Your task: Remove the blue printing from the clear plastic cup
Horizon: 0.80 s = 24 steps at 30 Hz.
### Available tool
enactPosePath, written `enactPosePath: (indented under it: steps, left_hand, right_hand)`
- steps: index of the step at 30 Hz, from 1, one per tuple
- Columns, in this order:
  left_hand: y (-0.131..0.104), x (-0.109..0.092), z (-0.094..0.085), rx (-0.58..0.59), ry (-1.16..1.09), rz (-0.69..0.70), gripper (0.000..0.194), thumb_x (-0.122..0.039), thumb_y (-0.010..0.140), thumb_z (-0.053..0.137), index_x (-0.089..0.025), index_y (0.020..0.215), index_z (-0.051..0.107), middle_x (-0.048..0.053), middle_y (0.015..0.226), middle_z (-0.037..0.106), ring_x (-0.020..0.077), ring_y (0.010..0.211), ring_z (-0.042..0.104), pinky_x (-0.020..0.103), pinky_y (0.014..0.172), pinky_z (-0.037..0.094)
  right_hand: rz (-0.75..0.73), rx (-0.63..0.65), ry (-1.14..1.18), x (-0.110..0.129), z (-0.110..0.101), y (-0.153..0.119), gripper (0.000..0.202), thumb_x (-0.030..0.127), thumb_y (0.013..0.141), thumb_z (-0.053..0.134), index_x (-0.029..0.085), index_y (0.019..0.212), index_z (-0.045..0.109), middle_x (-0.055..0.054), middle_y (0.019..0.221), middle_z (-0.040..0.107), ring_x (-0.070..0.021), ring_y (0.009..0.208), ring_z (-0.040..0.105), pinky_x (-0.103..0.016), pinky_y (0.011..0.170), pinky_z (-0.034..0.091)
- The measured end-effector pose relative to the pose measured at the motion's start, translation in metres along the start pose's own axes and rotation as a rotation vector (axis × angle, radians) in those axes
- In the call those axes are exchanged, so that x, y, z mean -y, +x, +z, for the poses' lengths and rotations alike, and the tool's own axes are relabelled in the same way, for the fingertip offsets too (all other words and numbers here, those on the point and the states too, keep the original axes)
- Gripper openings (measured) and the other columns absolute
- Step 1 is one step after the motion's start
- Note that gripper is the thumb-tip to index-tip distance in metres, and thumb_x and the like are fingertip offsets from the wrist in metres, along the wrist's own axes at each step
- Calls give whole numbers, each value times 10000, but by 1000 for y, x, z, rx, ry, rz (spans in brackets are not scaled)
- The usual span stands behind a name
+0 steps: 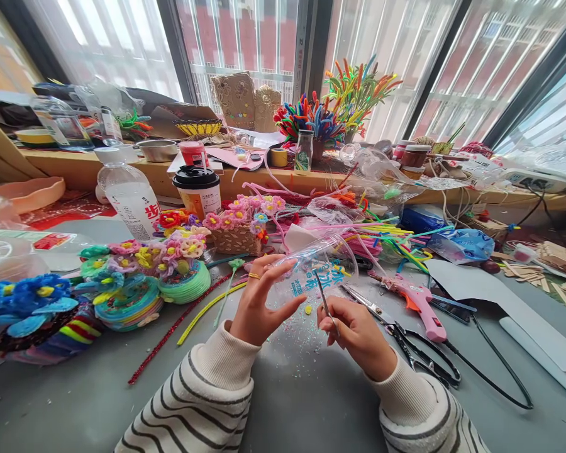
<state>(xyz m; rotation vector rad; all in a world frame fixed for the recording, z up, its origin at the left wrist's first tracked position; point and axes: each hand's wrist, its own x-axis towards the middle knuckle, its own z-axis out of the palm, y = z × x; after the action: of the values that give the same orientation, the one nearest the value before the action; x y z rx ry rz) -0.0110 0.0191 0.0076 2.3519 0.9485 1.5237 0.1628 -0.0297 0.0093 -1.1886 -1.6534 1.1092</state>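
A clear plastic cup (306,261) with blue printed characters lies tilted on its side in my left hand (259,299), its wide mouth towards the right. The thumb and fingers curve around the cup's base end. My right hand (353,333) is closed around small metal scissors (323,292), whose thin blades point up against or just in front of the printed wall; contact I cannot tell. Below the cup, a small yellow piece (308,309) and scattered glitter-like bits lie on the grey table (292,402).
Large black-handled scissors (429,358) and a pink glue gun (422,308) with its cord lie at right. Pipe-cleaner flower pots (183,283) stand left, near a water bottle (129,195) and lidded paper cup (198,189). Pipe cleaners (372,233) pile up behind the cup.
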Motion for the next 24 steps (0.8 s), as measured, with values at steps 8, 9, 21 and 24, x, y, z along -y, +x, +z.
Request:
enactPosePath:
  steps: [8,9,21,24]
  left_hand:
    - [1,-1,-1,41,48,49,508,-239,681,645,-251,1138,424,91,1118,455,227,1072,452,411,855,465]
    - [1,-2,-1,47,63,57,509,-243,682,644,-253,1140,422,90,1119,457,229,1074,448,412,855,463]
    - [1,-2,-2,59,25,33,501,-235,680,645,-252,1133,433,88,1113,457,221,1073,450,384,829,485]
    - [1,-2,-1,54,-12,19,496,-228,678,646,-239,1131,443,92,1115,440,211,1063,455,341,790,512]
  right_hand:
    - [-16,101,-33,-1,-1,-1,555,723,663,384,171,652,449,2,662,451,-84,504,447,-220,469,409]
    - [-26,109,-45,0,-1,-1,557,724,667,374,173,656,450,2,664,453,-86,512,446,-220,473,405]
    - [-34,62,-184,-2,-9,1,519,694,684,397,191,555,399,12,569,435,-98,486,415,-224,460,368]
    - [-23,49,-175,-3,-8,1,482,646,702,431,194,545,381,16,549,442,-97,473,427,-222,460,372]
